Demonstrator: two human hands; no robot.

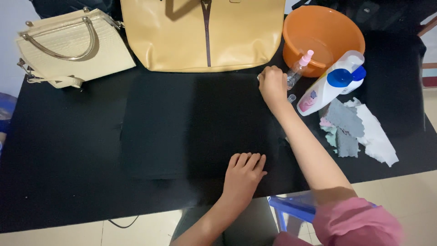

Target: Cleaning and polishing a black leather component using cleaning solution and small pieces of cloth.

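The right hand (272,84) is closing around a small clear spray bottle with a pink top (299,68), just beside the round orange plastic bowl (323,36). The left hand (243,175) is lying flat and open on the black counter (68,146), well below that bowl.

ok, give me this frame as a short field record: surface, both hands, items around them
surface: black table with a black mat on it
left hand: flat on the mat's near edge, holding nothing
right hand: closed at the mat's far right corner, beside a small spray bottle
far side: tan bag, cream handbag, orange basin
right side: white bottle with blue cap, cloth rags
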